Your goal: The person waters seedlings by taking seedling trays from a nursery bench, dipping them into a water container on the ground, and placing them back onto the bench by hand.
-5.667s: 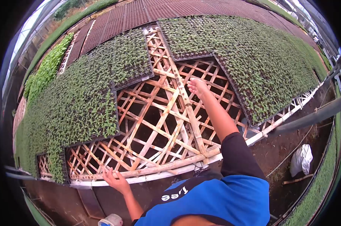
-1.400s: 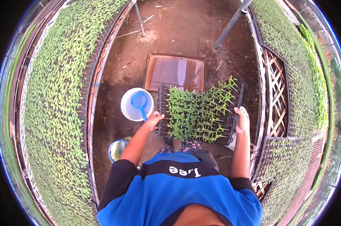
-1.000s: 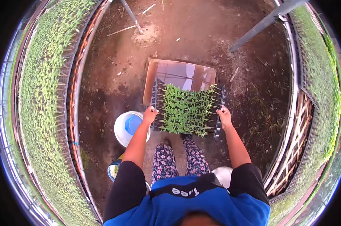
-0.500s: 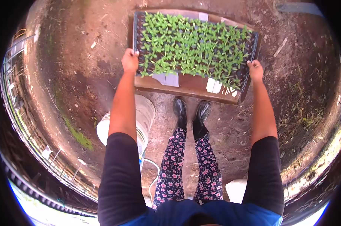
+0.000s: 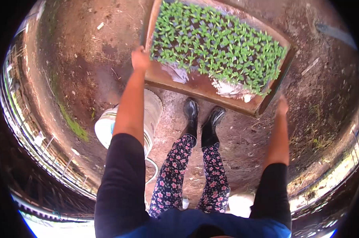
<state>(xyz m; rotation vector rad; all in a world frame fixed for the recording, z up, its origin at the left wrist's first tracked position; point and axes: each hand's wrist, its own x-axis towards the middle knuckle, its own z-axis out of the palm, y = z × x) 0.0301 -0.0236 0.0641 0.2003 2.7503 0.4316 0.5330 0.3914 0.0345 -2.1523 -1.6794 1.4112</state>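
Note:
A tray of green seedlings (image 5: 219,43) lies inside a shallow brown basin (image 5: 179,85), which holds water along its near side. My left hand (image 5: 141,58) is at the basin's left wall; its fingers are blurred, and I cannot make out what they grip, if anything. Off the basin's right corner is my right hand (image 5: 282,106), apart from the tray and smeared by motion.
A white bucket (image 5: 149,115) stands on the soil left of my boots (image 5: 213,119). Behind my right leg is a white object (image 5: 241,204). A grey pole (image 5: 336,35) shows at the upper right, and a wood scrap (image 5: 310,66) lies on the ground.
The seedling tray has gone from between my hands down into the basin. My right hand has let go of its edge and moved down and outward. The basin now appears tilted in view.

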